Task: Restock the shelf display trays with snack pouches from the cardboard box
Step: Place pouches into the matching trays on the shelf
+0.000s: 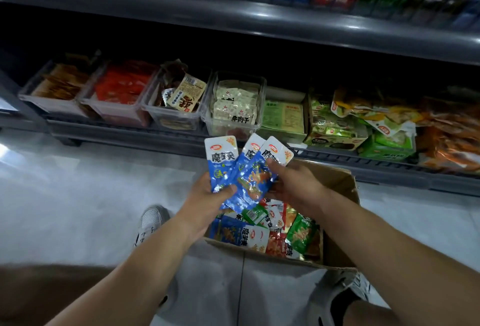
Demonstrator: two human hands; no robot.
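While the open brown cardboard box [337,180] sits on the floor just before the dark lower shelf [130,134], both hands hold a fan of three blue-and-white foil snack pouches [246,169] above it. The left hand [207,195] has its fingers clasped round their lower ends, and the right hand [296,182] pinches the rightmost pouch. This looks like gathering a batch; next it must be squared up and carried to a clear plastic display tray [262,85] with room.
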